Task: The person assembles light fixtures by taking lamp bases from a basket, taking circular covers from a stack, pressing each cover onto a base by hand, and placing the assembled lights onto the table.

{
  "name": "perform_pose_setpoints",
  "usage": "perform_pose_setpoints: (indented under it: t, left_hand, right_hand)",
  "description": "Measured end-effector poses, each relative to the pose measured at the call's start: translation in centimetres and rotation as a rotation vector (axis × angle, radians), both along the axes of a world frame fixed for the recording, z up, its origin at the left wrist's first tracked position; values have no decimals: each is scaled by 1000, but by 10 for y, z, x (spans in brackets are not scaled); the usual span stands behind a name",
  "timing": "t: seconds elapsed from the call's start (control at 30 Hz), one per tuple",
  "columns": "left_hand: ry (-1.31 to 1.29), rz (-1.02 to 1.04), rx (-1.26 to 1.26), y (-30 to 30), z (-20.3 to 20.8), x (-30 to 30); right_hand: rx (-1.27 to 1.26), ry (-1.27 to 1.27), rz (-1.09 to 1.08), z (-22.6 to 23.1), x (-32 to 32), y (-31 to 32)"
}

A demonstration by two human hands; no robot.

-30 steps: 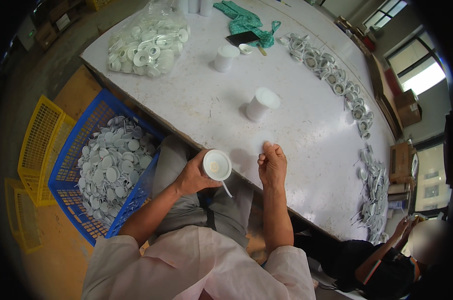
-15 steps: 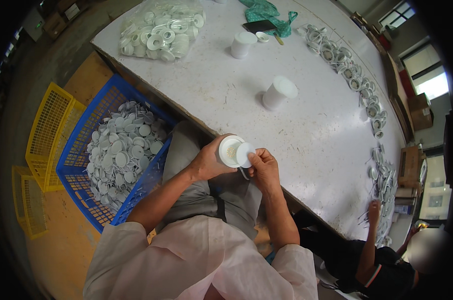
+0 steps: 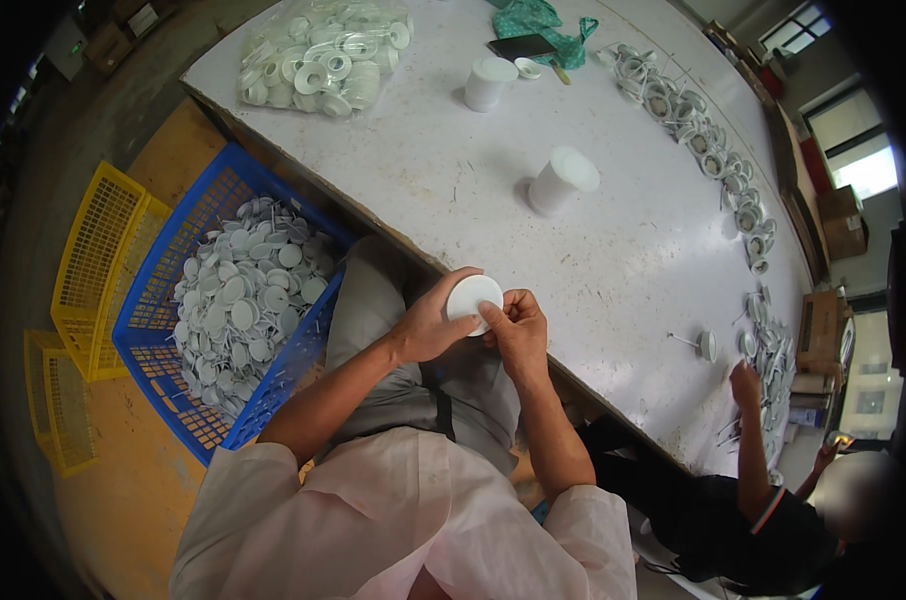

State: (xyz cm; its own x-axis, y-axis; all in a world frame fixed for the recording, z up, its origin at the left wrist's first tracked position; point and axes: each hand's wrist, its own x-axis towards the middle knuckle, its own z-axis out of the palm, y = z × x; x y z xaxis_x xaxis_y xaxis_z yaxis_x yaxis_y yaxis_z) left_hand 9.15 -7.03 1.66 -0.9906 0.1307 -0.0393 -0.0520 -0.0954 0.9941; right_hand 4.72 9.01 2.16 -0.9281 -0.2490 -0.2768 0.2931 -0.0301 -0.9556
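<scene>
In front of my lap, near the table edge, I hold a small round LED light (image 3: pixel 463 285) with a white disc cover over its face. My left hand (image 3: pixel 425 325) is wrapped round its left side, its thumb along the lower rim. My right hand (image 3: pixel 521 333) is closed at the lower right, the thumb pressing on the disc and the other fingers curled. The light's body below the disc is mostly hidden. Beyond my hands, a stack of white discs (image 3: pixel 563 180) stands on the table, with another white stack (image 3: pixel 490 84) farther back.
A blue basket (image 3: pixel 151 320) full of white discs with wires stands left, beside yellow crates (image 3: pixel 98 270). On the table (image 3: pixel 393 170) lie a bag of white rings (image 3: pixel 323 60), a phone (image 3: pixel 521 47), a green cloth (image 3: pixel 543 25) and rows of lights (image 3: pixel 718 165). Another person's hand (image 3: pixel 745 385) is at right.
The white disc has moved left and now covers the light's yellow-dotted face. My right thumb has come onto it. At right, a wired disc now lies apart near the other person's hand.
</scene>
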Motion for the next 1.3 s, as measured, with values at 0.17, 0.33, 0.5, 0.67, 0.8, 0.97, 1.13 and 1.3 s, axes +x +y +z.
perform_pose_setpoints:
  t: [0.17,0.33,0.5,0.67,0.8,0.97,1.13,1.3]
  left_hand:
    - [38,32,-42,2,-5,3]
    - [19,53,-72,6,-1,5]
    - [-3,68,-84,6,-5,5]
    - [-42,62,-44,8,-3,4]
    - [10,54,-29,7,-9,3]
    - [7,1,16,2,-11,4]
    - [-29,-40,37,-1,-9,4]
    - [25,53,-36,5,-9,7]
  right_hand:
    - [19,-41,-3,0,0,-1]
    - [-2,-133,46,-2,0,2]
    - [-33,-173,74,-6,-1,1]
    - [-17,-188,58,-10,0,3]
    - [22,-171,108,-11,0,8]
    - [63,-144,87,0,7,4]
    - [2,-119,72,-1,8,5]
    - [-23,-114,102,-4,7,5]
